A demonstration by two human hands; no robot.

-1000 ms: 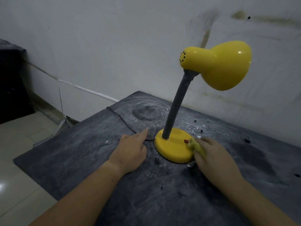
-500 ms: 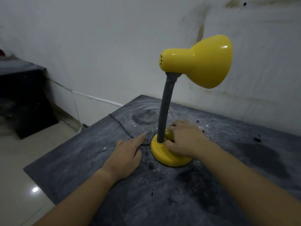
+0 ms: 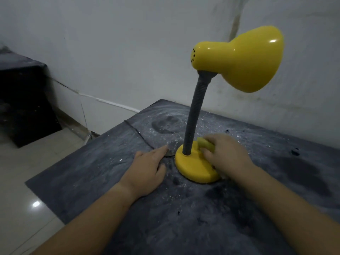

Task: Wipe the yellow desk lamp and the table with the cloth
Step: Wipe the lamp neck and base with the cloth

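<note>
A yellow desk lamp [image 3: 239, 57] with a grey flexible neck stands on a dusty dark table [image 3: 165, 218]. Its round yellow base [image 3: 193, 168] sits near the table's middle. My right hand [image 3: 226, 155] presses a small yellow-green cloth [image 3: 205, 143] onto the back right of the base, beside the neck. My left hand [image 3: 147, 168] lies flat on the table just left of the base, fingers spread, forefinger tip near the lamp's black cord [image 3: 139, 134].
White dust and dark specks cover the table. A stained white wall [image 3: 128, 52] runs close behind it. The table's left edge drops to a pale tiled floor [image 3: 27, 181]. A dark cabinet [image 3: 22, 100] stands at far left.
My right hand slid the cloth from the base's right rim over its top, past the neck, and now to the back right. My left hand stayed flat on the table.
</note>
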